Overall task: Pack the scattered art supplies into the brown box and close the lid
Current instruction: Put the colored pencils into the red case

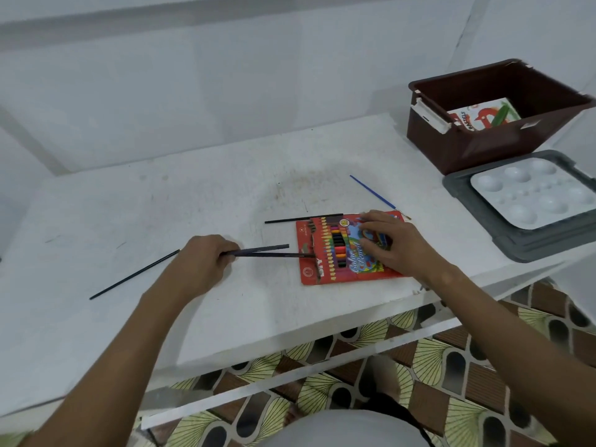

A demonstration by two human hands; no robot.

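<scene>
My left hand (206, 259) grips two dark paintbrushes (267, 251) whose tips reach the left edge of a red colour pencil pack (335, 253) lying flat on the white table. On that pack rests my right hand (392, 243), fingers spread and lightly curled over its right part. Another dark brush (303, 218) lies just behind the pack, a thin blue brush (374, 192) lies further back right, and a long dark brush (134, 275) lies left of my left hand. The brown box (477, 150) stands open at the back right with a pastels pack (483, 117) inside.
The grey lid (477, 208) lies in front of the box with a white paint palette (532, 191) on it. The white table (161, 201) ends close to me, with patterned floor below. A pale wall stands behind.
</scene>
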